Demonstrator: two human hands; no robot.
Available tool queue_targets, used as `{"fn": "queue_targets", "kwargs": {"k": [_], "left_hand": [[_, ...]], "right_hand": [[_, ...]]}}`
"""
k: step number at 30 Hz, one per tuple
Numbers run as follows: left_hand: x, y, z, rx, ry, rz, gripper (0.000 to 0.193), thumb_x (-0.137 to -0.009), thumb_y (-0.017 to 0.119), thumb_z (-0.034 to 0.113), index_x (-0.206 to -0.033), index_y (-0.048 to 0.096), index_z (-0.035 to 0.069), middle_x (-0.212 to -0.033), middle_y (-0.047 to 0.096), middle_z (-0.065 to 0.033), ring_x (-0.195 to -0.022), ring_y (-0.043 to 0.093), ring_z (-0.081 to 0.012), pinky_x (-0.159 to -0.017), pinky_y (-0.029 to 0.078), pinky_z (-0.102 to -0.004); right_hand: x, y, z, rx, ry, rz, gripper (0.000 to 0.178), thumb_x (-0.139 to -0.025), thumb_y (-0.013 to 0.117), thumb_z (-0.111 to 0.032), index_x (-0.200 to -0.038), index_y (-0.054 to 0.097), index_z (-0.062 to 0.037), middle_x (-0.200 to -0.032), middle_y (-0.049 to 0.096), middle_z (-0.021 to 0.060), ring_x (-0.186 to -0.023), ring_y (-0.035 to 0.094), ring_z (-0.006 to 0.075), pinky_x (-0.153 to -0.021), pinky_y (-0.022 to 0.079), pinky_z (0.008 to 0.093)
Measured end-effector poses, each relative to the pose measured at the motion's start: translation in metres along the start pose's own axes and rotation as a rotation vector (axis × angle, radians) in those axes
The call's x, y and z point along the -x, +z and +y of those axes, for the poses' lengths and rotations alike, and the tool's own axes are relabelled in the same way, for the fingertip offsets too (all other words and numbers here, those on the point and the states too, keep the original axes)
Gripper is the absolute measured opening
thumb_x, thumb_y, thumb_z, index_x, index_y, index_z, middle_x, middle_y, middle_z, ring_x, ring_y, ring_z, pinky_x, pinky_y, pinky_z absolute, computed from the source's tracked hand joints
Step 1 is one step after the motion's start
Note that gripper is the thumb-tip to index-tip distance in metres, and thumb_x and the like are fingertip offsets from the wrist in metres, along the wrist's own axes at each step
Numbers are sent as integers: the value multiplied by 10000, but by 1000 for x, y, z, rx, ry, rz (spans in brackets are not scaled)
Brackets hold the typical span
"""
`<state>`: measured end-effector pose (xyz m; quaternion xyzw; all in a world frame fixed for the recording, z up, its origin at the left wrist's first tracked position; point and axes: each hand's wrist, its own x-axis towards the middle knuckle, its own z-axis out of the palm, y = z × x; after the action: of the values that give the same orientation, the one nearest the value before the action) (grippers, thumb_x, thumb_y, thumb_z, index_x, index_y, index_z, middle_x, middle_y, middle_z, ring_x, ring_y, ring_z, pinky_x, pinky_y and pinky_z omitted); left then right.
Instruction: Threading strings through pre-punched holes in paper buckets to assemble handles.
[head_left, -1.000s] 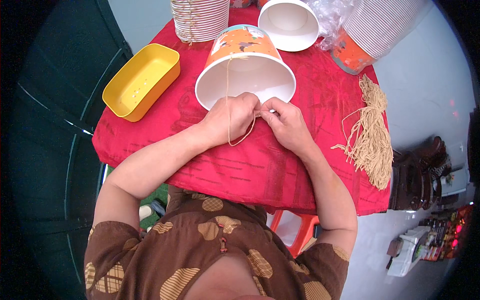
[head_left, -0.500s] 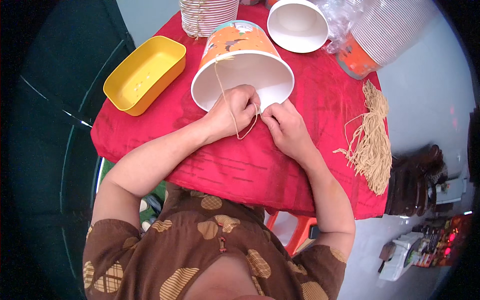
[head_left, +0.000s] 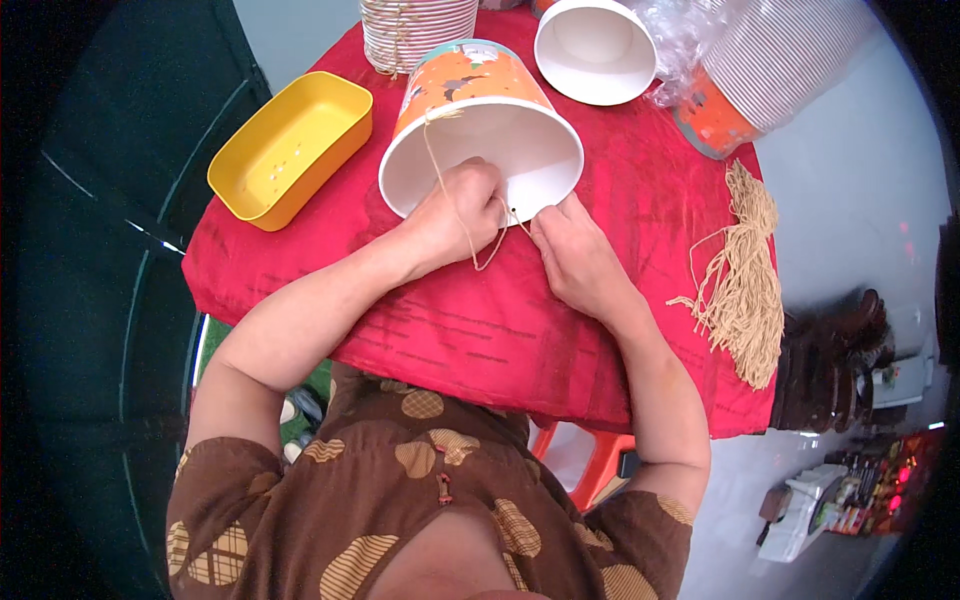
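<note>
Hands [head_left: 458, 215] [head_left: 580, 258] hold cord [head_left: 478, 268] at the bucket rim [head_left: 490, 101].

A yellow rectangular tray [head_left: 325, 165], with small pale bits [head_left: 281, 170] inside, sits at upper left on the red-covered worktop [head_left: 440, 340]. Crumpled clear plastic [head_left: 672, 40] lies at upper right. An orange stool [head_left: 603, 460] shows at lower centre, dark furniture [head_left: 815, 370] at right, and a dark panel [head_left: 100, 280] fills the left.

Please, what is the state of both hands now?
Left hand: closed; any hold on the cord is hidden.
Right hand: closed, apparently pinching the cord.
</note>
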<state>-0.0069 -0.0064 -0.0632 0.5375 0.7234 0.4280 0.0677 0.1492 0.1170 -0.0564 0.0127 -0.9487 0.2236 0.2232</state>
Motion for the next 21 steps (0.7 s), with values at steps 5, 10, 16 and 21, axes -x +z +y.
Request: {"fn": "queue_targets", "kwargs": {"k": [5, 10, 16, 21], "left_hand": [[-2, -14, 6, 209, -65, -216, 140, -816, 584, 58, -739, 564, -58, -783, 620, -190, -660, 618, -263, -622, 495, -382], [-1, -8, 7, 580, -36, -276, 137, -833, 590, 59, -734, 576, -35, -693, 594, -86, -588, 533, -149, -569, 459, -323], [4, -13, 23, 274, 48, -168, 150, -865, 588, 91, -784, 612, -32, -674, 616, -151, -633, 615, -229, -603, 480, -369], [4, -5, 19, 162, -18, -180, 184, -873, 588, 119, -795, 628, -43, -671, 615, -194, -680, 642, -317, -642, 492, -417]], "right_hand": [[-1, -1, 5, -17, 6, -11, 66, -893, 522, 9, -936, 494, 49, -1036, 475, 260, -964, 518, 444, -839, 445, 462], [0, -6, 7, -95, -12, 1, 80, -887, 511, -6, -956, 513, 36, -1041, 502, 266, -952, 541, 438, -814, 466, 485], [-2, -7, 5, -174, -31, -33, 55, -881, 523, -6, -919, 510, 32, -1017, 495, 256, -957, 526, 439, -827, 450, 473], [-1, 4, 10, -143, -74, 5, 47, -847, 545, 12, -862, 509, 38, -992, 501, 257, -935, 519, 436, -819, 444, 475]]}}
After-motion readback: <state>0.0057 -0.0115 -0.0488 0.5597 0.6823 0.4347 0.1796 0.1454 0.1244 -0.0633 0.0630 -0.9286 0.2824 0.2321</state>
